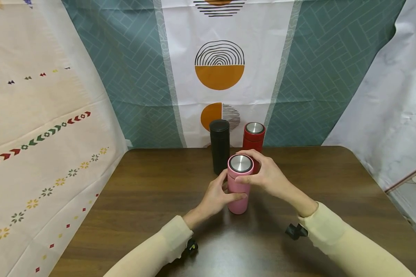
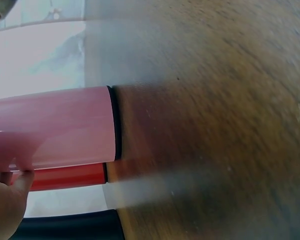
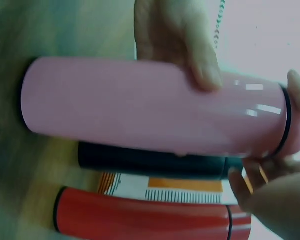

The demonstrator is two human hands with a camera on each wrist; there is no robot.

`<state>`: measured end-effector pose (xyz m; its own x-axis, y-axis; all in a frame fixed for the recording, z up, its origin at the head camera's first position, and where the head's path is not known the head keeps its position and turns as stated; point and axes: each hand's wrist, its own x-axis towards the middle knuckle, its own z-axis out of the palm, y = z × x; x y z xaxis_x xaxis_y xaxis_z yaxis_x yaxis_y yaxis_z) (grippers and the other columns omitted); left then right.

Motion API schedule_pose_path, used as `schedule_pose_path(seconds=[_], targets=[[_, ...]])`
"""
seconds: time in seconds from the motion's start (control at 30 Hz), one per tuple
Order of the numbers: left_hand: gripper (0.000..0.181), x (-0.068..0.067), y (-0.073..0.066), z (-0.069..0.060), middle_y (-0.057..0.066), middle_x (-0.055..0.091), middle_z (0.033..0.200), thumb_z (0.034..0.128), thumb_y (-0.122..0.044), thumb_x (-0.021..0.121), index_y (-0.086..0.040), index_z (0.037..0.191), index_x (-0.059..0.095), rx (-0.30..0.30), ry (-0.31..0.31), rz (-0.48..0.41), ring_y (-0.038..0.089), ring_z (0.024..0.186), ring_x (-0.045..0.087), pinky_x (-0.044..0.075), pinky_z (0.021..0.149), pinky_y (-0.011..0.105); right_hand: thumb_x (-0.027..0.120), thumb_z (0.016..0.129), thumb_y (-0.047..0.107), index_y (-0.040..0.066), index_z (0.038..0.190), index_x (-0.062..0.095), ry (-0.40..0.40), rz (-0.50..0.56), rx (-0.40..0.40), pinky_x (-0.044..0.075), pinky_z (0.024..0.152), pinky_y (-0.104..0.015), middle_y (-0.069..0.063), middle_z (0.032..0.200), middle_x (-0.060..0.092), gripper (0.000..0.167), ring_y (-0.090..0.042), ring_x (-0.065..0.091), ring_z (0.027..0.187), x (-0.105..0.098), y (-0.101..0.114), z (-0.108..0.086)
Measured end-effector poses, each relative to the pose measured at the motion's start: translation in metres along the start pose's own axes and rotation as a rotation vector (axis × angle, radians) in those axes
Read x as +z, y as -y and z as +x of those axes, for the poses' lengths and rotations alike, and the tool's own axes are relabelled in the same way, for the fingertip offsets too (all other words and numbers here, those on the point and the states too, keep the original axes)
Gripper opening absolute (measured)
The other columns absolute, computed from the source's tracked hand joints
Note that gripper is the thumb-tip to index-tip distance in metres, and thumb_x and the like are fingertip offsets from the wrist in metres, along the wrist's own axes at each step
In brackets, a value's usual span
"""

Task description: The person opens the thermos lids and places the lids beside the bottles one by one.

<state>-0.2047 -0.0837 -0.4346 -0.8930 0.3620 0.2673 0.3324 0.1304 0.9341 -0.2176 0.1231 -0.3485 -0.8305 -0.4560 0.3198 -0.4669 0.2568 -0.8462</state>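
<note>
A pink thermos with a silver-topped lid stands upright on the wooden table, between both hands. Round its body, the left hand grips from the left, thumb across the front. Higher up, the right hand holds the lid end from the right, its thumb in front and fingers behind. In the right wrist view, a dark ring marks the seam between the pink body and the lid. Behind it stand a black thermos at the left and a red thermos at the right, partly hidden by the right hand.
The brown table ends at a back edge, where a green and white patterned cloth hangs. A cream embroidered cloth hangs at the left, and a whitish cloth at the right. Small black devices sit at both wrists.
</note>
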Motion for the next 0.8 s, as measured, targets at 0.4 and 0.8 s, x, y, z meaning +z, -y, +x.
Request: schedule_pose_path(seconds=[0.4, 0.8], targets=[[0.080, 0.002, -0.003, 0.000, -0.002, 0.057, 0.146, 0.0852, -0.017, 0.089, -0.022, 0.152, 0.046, -0.014, -0.013, 0.000, 0.018, 0.126, 0.062, 0.054, 0.102, 0.037, 0.082, 0.089, 0.020, 0.017, 0.150, 0.049, 0.146, 0.113, 0.014, 0.049, 0.106, -0.049, -0.005, 0.140, 0.059, 0.069, -0.027, 0.057, 0.125, -0.008, -0.004, 0.000], [0.081, 0.001, -0.003, -0.001, -0.002, 0.057, 0.146, 0.0852, -0.019, 0.089, -0.024, 0.153, 0.046, -0.023, -0.019, 0.012, 0.019, 0.123, 0.065, 0.055, 0.100, 0.038, 0.089, 0.083, 0.019, 0.013, 0.139, 0.059, -0.133, -0.044, 0.042, 0.043, 0.105, -0.054, -0.003, 0.130, 0.064, 0.064, -0.022, 0.056, 0.122, 0.009, 0.009, -0.011]])
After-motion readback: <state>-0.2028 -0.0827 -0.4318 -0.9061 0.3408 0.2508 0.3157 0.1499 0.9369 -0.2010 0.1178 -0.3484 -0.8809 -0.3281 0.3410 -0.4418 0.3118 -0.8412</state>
